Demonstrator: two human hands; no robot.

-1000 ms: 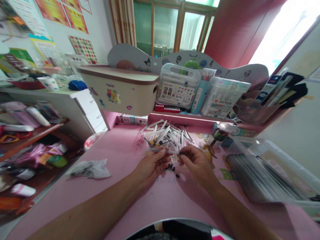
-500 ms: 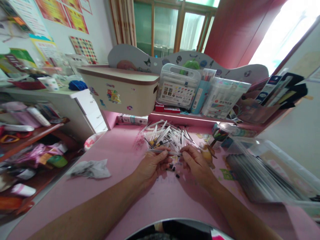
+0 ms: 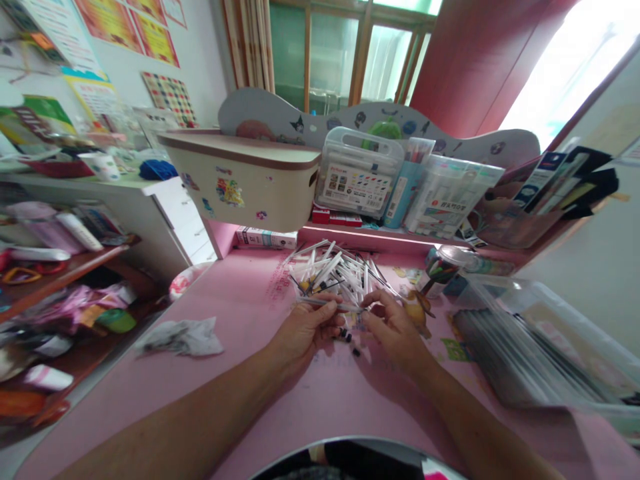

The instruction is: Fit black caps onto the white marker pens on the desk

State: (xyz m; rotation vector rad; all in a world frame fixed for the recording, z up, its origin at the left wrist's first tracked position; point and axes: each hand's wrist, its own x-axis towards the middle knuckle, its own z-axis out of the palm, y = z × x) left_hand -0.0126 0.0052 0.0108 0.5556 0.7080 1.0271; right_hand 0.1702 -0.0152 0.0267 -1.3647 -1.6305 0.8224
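My left hand [image 3: 307,330] pinches a slender, pale pen-like stick [image 3: 320,303] between thumb and fingers, holding it roughly level. At the stick's right end are the thumb and fingertips of my right hand [image 3: 393,327], closed about it; the tip itself is too small to make out. Just beyond both hands lies a loose pile of white tubes and thin dark rods [image 3: 330,267]. Several small black caps [image 3: 355,351] lie on the pink desk [image 3: 240,393] between my hands.
To the right, a clear plastic box [image 3: 545,347] holds many dark sticks. A crumpled white cloth [image 3: 183,337] lies to the left. Behind the pile, a shelf carries a cream bin [image 3: 250,183] and marker cases [image 3: 360,177]. A jar [image 3: 445,263] stands back right.
My right fingers have shifted and spread slightly at the stick's right end. My left hand keeps its hold, almost unmoved. The view has shifted very slightly.
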